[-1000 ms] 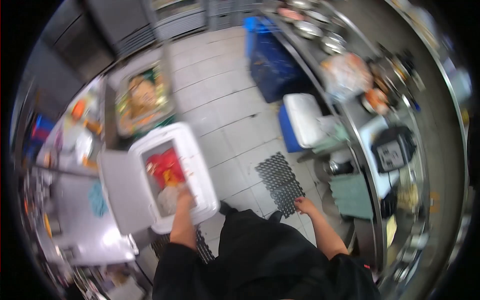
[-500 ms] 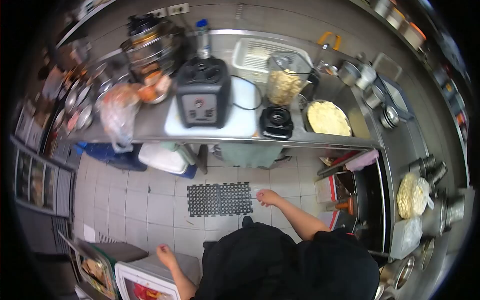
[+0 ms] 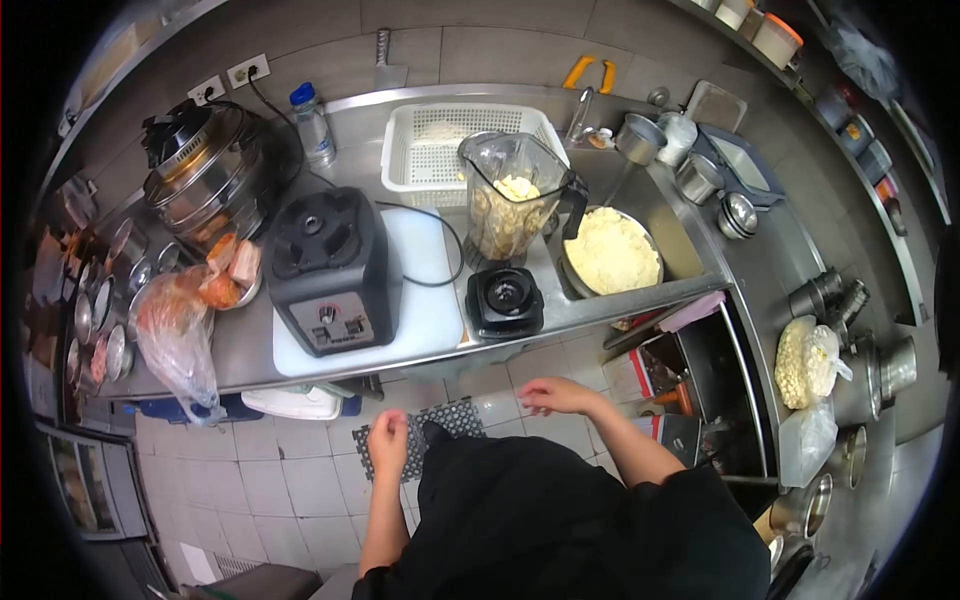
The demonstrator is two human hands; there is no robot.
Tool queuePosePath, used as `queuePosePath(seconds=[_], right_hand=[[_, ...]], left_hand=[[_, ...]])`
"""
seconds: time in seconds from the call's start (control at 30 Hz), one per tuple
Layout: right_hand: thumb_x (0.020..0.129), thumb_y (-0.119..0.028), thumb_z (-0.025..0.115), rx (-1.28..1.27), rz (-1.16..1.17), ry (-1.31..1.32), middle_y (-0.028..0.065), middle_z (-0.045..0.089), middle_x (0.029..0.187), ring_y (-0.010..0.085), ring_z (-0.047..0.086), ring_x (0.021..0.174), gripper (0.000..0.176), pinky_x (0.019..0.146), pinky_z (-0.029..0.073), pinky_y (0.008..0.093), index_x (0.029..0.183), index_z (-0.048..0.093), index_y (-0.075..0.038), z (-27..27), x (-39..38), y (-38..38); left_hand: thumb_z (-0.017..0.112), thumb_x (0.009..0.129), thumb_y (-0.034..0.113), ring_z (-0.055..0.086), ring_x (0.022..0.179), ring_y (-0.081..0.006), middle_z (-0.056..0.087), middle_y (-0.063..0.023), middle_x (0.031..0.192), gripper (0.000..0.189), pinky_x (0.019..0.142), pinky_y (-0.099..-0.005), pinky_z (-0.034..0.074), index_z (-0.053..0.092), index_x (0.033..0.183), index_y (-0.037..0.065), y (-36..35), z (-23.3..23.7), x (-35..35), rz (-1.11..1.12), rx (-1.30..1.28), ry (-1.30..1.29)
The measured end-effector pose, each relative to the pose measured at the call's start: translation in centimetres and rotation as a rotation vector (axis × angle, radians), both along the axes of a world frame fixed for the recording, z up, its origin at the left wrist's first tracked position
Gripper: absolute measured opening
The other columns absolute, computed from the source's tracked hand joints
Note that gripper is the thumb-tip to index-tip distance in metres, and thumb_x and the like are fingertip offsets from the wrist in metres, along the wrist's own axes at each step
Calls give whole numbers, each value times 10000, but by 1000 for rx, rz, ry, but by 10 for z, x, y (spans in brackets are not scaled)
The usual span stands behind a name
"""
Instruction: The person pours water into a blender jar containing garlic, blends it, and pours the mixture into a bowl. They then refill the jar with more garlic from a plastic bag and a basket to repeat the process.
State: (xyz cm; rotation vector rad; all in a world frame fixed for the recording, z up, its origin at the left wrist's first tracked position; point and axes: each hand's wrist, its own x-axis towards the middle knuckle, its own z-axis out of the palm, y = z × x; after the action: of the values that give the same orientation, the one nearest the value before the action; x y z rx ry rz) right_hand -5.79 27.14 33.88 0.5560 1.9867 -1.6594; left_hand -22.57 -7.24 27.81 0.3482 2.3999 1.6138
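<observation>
Both hands are held below the counter (image 3: 560, 322), lower centre, empty: left (image 3: 388, 440) loosely curled, right (image 3: 555, 397) partly open. Jug (image 3: 515, 200) and blender base (image 3: 335, 270) are seen upper centre.

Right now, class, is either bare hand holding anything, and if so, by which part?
Nothing is held: the bare left hand and the bare right hand are both empty.

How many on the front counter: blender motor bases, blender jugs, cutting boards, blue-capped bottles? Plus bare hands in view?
blender motor base: 1
blender jug: 1
cutting board: 1
blue-capped bottle: 1
hands, left hand and right hand: 2
Total: 6
</observation>
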Motion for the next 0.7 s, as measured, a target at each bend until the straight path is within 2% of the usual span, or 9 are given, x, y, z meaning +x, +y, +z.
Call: queuePosePath(seconds=[0.07, 0.13, 0.2, 0.3, 0.4, 0.57, 0.63, 0.67, 0.7], right_hand=[[958, -265, 586, 71, -23, -15, 76, 665, 1046, 152, 663, 901, 353, 735, 542, 297, 1221, 581, -29, 33, 9, 28], [956, -268, 591, 82, -205, 31, 82, 670, 1026, 159, 661, 888, 349, 742, 542, 300, 1217, 584, -36, 69, 14, 54], [951, -248, 595, 107, -348, 159, 64, 661, 1004, 145, 652, 845, 320, 705, 536, 291, 1192, 596, -38, 87, 15, 88], [960, -227, 581, 149, -539, 269, 87, 671, 1013, 157, 651, 867, 328, 738, 526, 294, 1208, 585, -13, 134, 1, 120], [955, -213, 586, 201, -540, 409, 90, 672, 1012, 163, 651, 878, 309, 743, 519, 295, 1191, 594, -13, 165, -21, 167], [962, -161, 573, 145, -507, 612, 92, 667, 1041, 177, 650, 926, 263, 759, 524, 296, 1177, 592, -10, 167, -76, 279], [956, -172, 586, 140, -497, 620, 79, 666, 1036, 159, 642, 926, 276, 761, 516, 283, 1184, 596, -18, 156, -103, 322], [949, -183, 599, 153, -490, 632, 65, 666, 1031, 141, 634, 926, 289, 762, 508, 270, 1192, 600, -27, 149, -116, 342], [940, -187, 610, 192, -455, 635, 51, 669, 1027, 135, 629, 916, 270, 765, 501, 270, 1169, 622, -44, 144, -128, 359]], left_hand=[[636, 911, 137, 525, 689, -77, 585, -7, 775, 133, 638, -235, 444, 635, 946, 9, 48, 50, -22, -153, 140, 107], [633, 914, 133, 537, 691, -80, 603, -19, 806, 134, 652, -236, 449, 637, 945, 3, 90, 103, -41, -249, 239, 88], [628, 914, 136, 561, 717, -99, 634, -53, 883, 145, 668, -251, 459, 645, 955, -2, 128, 133, -63, -283, 309, 114], [607, 941, 158, 569, 724, -92, 639, -43, 888, 167, 681, -238, 465, 638, 986, 0, 186, 152, -109, -255, 484, 139], [589, 957, 180, 580, 715, -105, 637, -40, 879, 191, 678, -236, 473, 617, 1047, 14, 246, 191, -156, -159, 658, 137], [573, 964, 201, 597, 716, -125, 637, -47, 882, 223, 669, -244, 475, 592, 1090, 19, 357, 204, -260, -87, 550, 198], [592, 945, 215, 611, 732, -126, 639, -50, 873, 271, 671, -258, 478, 591, 1148, 35, 402, 189, -296, -225, 385, 250], [592, 945, 215, 611, 732, -126, 639, -50, 873, 271, 671, -258, 478, 591, 1148, 35, 421, 177, -311, -214, 363, 249], [604, 931, 223, 621, 746, -134, 641, -55, 877, 307, 684, -272, 484, 586, 1188, 56, 438, 165, -327, -322, 178, 217]])
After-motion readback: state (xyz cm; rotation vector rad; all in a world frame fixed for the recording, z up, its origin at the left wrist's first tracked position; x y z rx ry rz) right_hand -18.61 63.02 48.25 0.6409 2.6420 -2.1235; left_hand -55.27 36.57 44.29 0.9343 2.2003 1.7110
